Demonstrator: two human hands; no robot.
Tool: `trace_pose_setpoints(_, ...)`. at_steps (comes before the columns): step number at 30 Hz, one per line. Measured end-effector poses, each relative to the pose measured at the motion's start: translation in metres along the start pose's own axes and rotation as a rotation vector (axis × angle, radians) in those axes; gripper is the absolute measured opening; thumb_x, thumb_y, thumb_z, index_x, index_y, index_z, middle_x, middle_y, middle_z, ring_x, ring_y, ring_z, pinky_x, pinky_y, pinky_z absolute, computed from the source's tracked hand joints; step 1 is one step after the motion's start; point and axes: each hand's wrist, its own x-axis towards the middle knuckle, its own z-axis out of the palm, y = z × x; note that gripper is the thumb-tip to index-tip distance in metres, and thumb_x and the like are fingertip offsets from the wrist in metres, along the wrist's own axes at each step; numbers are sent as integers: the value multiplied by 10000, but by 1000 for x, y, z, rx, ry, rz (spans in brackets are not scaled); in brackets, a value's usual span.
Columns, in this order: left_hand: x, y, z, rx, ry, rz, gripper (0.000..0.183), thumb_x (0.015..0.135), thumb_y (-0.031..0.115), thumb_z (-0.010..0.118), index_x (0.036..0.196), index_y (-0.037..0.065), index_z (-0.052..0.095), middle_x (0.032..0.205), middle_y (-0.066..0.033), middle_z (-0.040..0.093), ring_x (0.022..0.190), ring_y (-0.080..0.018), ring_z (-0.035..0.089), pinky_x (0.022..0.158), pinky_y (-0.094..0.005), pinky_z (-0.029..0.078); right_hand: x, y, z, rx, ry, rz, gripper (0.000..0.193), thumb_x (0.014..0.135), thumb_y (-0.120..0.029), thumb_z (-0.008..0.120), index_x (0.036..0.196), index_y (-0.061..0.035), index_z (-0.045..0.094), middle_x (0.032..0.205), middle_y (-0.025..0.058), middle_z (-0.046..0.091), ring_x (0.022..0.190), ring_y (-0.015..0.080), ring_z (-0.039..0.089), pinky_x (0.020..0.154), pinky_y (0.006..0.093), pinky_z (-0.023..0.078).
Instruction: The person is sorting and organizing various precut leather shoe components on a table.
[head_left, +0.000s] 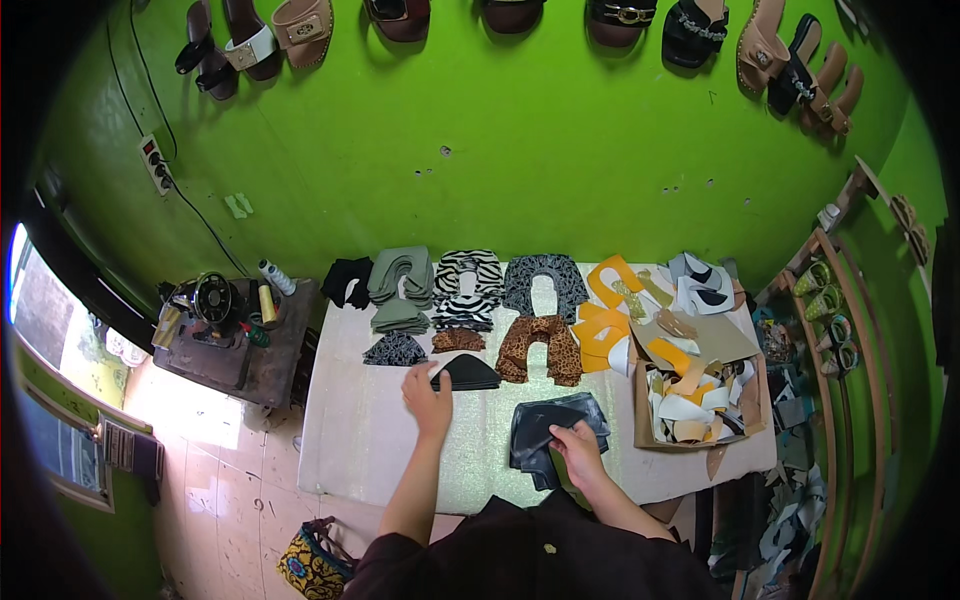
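On the pale table (345, 435), just right of the left hand (430, 403): black fan-shaped stack (470, 373), long axis sideways, left-hand grip unclear. Under the right hand (580, 452): glossy black pieces (535, 430), pinched by thumb and fingers.

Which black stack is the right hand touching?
The glossy, frontmost stack; the other black stacks, one at the left hand, lie farther back.

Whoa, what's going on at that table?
A person has both hands on cut pieces at a pale table. The left hand touches the left end of a black curved stack; the right hand is on shiny dark pieces. Beyond are zebra-striped and leopard-spotted piles. An open box of yellow and white scraps stands at the right.
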Motion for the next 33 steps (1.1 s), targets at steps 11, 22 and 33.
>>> trace_pose_setpoints(11, -52, 87, -64, -376, -690, 240, 776, 657, 233, 767, 1297, 44, 370, 1169, -187, 496, 1132, -348, 475, 953, -390, 390, 3, 11, 26, -3, -145, 92, 248, 816, -25, 610, 1049, 20, 535, 934, 104, 630, 791, 161, 635, 731, 272, 524)
trace_pose_setpoints(22, 26, 19, -47, -230, -503, 263, 616, 601, 120, 763, 1180, 87, 558, 1095, -130, 598, 1002, -299, 566, 878, -349, 444, 117, 30, 43, -788, -203, -171, 191, 825, -237, 605, 836, -50, 639, 833, 61, 630, 727, 186, 590, 660, 266, 435)
trace_pose_setpoints(33, 39, -39, 11, -79, -538, 147, 687, 503, 286, 832, 1136, 135, 615, 1046, -94, 643, 955, -265, 593, 859, -348, 454, 151, 60, 66, -1464, 76, -433, 217, 796, -342, 575, 803, -152, 679, 978, 42, 557, 1042, 272, 438, 857, 547, 253)
